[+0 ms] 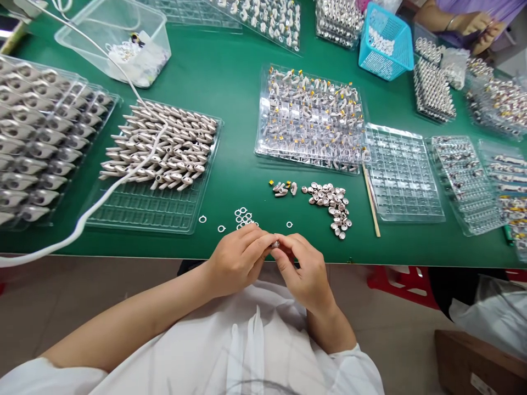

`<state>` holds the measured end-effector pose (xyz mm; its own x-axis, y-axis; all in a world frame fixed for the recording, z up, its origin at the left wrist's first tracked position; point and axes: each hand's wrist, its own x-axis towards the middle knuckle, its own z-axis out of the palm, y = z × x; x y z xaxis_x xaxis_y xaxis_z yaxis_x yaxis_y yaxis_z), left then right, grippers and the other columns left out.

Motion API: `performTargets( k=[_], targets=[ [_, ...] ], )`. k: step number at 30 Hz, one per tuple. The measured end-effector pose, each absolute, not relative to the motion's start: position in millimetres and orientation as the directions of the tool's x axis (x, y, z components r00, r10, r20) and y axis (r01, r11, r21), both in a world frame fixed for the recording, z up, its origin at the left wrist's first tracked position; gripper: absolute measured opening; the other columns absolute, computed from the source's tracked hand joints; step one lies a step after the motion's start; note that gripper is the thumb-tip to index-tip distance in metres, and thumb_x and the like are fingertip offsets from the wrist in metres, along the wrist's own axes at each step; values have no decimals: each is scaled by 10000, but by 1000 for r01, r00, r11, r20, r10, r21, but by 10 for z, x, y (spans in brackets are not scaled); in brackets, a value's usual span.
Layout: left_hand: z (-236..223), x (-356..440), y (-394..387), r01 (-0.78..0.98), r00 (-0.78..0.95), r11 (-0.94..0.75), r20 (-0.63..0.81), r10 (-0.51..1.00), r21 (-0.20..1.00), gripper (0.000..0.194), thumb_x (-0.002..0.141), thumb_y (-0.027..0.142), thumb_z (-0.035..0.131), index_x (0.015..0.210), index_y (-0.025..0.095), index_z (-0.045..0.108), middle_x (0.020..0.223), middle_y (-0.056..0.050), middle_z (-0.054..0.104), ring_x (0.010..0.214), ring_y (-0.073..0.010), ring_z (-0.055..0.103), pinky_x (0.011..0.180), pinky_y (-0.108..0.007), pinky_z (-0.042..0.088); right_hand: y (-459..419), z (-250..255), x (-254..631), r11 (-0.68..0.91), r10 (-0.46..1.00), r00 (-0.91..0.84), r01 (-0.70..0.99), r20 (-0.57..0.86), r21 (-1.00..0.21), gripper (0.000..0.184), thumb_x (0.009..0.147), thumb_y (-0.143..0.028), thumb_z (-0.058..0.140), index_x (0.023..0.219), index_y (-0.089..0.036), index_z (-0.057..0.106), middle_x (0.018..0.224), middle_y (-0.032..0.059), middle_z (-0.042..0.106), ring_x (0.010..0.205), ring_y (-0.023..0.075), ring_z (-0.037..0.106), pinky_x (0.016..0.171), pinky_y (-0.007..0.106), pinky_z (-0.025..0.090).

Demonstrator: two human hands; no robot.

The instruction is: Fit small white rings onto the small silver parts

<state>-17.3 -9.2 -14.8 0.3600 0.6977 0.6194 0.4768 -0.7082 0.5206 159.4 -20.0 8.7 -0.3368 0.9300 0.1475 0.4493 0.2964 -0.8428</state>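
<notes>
My left hand [241, 258] and my right hand [302, 269] meet at the front edge of the green table. Between their fingertips they pinch a small shiny metallic part [275, 244], mostly covered by the fingers. Just beyond my left hand lie several white rings [242, 215], and a single white ring [289, 224] sits ahead of my right hand. Farther off are a few earpiece-like parts with yellow tabs [281, 189]. To their right spreads a pile of small round metallic caps [335, 203].
A clear tray of yellow-tabbed parts [313, 118] stands ahead, with a wooden stick [371, 203] beside it. Left are a tray of metallic shells [164, 145] and a white cable [102, 195] crossing it. A blue basket [386, 44] and a co-worker's hands [480, 30] are at far right.
</notes>
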Motion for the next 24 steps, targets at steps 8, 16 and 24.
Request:
performTargets(
  k=[8, 16, 24],
  targets=[
    [-168, -143, -119, 518, 330, -703, 644, 690, 488, 265, 876, 46, 554, 1135, 100, 582, 893, -134, 730, 747, -190, 647, 670, -338, 558, -174, 125, 1557, 349, 925, -312, 477, 216, -807, 150, 935, -155, 531, 1025, -138, 649, 796, 44, 640, 694, 131, 560, 629, 265, 489],
    [-109, -203, -73, 418, 386, -675, 554, 738, 608, 308, 912, 65, 541, 1210, 129, 578, 888, -101, 727, 783, -172, 663, 697, -319, 567, -174, 52, 1598, 389, 912, -320, 474, 257, -790, 152, 932, -134, 519, 1014, -143, 647, 815, 57, 653, 702, 138, 570, 644, 275, 497],
    [-154, -167, -95, 443, 299, -693, 635, 712, 568, 321, 873, 54, 564, 1182, 129, 610, 866, -98, 739, 760, -180, 690, 699, -323, 584, -200, 28, 1525, 487, 873, -313, 519, 374, -702, 194, 924, -108, 510, 1088, -119, 614, 850, 90, 652, 735, 162, 595, 649, 289, 525]
  ],
)
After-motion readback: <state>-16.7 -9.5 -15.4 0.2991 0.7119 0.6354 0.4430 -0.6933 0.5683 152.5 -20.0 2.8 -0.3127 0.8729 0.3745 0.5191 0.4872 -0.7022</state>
